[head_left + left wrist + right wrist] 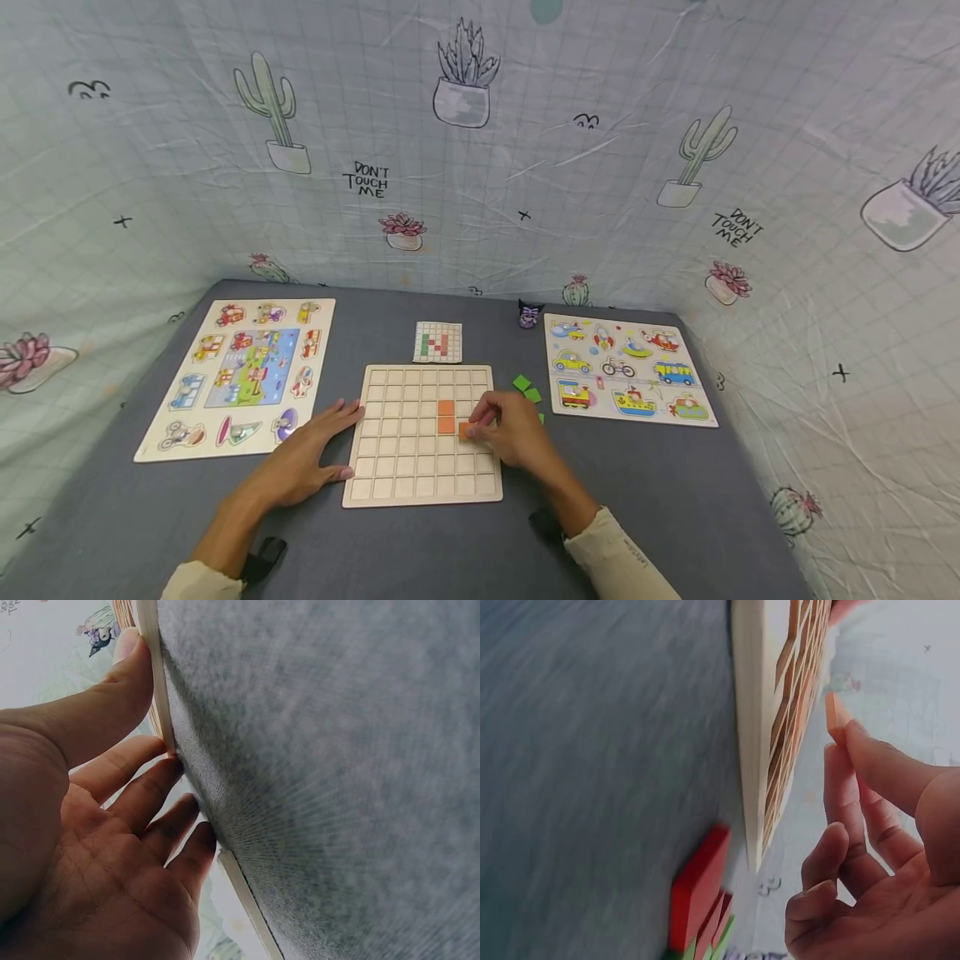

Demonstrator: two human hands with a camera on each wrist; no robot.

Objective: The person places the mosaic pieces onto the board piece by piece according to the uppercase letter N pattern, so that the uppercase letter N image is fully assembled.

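A wooden grid board [405, 492] lies in the middle of the table, with two orange square tiles [446, 407] one in front of the other in its cells. My right hand [517, 429] is over the board's right side, pinching another orange tile [835, 718] between thumb and fingertips. In the right wrist view that tile is tilted and held above the grid, the other fingers loosely bent. My left hand [303, 458] rests at the board's left edge, thumb and fingertips spread along it. The left wrist view shows its fingers [142, 795] extended, touching the board's side.
Green tiles [532, 395] and red tiles [699, 889] lie right of the board, partly hidden by my right hand. Behind it is a pattern card [438, 327]. Picture puzzle boards stand left [202, 317] and right [558, 325], with a small purple figure [529, 316] at the back.
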